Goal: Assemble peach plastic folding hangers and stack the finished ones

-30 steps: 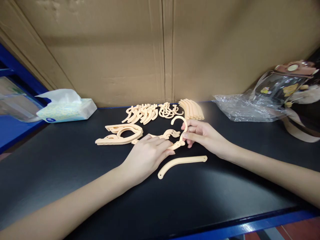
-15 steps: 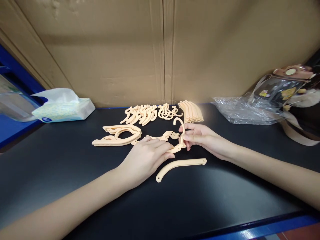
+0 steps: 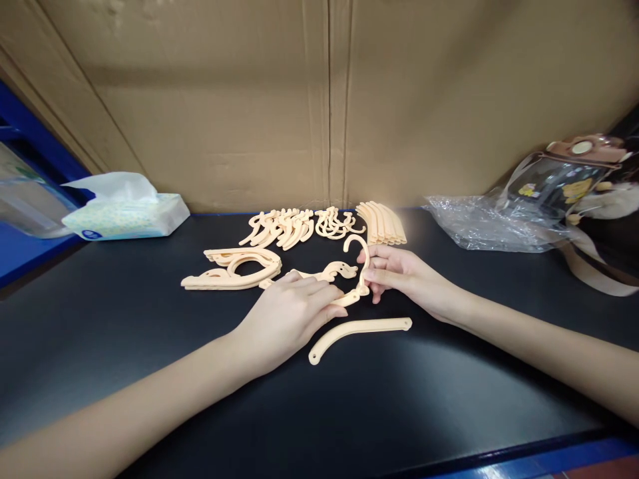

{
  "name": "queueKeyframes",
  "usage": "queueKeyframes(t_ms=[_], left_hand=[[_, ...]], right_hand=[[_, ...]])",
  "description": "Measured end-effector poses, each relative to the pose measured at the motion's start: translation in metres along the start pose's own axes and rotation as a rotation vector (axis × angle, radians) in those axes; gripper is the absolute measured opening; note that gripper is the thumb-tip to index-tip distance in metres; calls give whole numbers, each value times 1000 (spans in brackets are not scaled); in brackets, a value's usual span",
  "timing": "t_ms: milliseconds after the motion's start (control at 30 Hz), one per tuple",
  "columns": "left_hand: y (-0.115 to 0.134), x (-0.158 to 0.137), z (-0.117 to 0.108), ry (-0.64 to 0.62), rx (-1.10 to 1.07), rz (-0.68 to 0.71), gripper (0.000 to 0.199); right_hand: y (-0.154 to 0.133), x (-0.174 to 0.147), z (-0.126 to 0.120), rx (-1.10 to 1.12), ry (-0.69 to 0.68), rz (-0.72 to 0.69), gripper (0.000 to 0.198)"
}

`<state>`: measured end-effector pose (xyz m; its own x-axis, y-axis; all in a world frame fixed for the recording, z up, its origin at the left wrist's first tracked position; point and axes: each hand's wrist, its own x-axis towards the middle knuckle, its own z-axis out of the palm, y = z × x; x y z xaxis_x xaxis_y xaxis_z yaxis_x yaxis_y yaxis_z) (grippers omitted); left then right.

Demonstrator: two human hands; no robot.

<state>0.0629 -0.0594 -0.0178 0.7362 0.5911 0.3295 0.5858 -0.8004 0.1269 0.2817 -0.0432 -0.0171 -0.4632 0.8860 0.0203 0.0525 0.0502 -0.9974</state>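
My right hand point(image 3: 392, 273) pinches a cream hanger hook point(image 3: 368, 259), its curved end pointing up and to the left. Under the fingers of my left hand point(image 3: 294, 306) is a cream hanger arm point(image 3: 348, 301), closed in its grip and mostly covered. The hook's foot meets the end of that arm; whether they are joined I cannot tell. Just behind my left hand lies another cream piece point(image 3: 337, 269) with a curved, holed end. A loose curved hanger arm point(image 3: 359, 327) rests on the table in front of both hands.
Folded cream hangers point(image 3: 239, 269) lie left of my hands. Along the back are piles of shaped arms point(image 3: 279, 227), hooks point(image 3: 333, 223) and curved strips point(image 3: 382, 223). A tissue pack point(image 3: 124, 216) stands at left; clear plastic wrap point(image 3: 499, 223) and a strapped bottle point(image 3: 554, 179) are at right.
The hook has turned slightly, its tip shifting a little to the left. Both hands keep their hold in nearly the same place, and the camera view has shifted slightly.
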Motion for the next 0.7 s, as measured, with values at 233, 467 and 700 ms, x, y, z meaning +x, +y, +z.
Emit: queueKeyframes(t_ms=[233, 467, 700], left_hand=[[1, 0, 1, -12, 7, -5, 25], [0, 0, 1, 18, 26, 13, 27], [1, 1, 2, 28, 37, 12, 27]], right_hand=[[-4, -1, 1, -87, 9, -45, 19], [-5, -2, 2, -164, 29, -71, 16], [-8, -4, 5, -257, 89, -100, 13]])
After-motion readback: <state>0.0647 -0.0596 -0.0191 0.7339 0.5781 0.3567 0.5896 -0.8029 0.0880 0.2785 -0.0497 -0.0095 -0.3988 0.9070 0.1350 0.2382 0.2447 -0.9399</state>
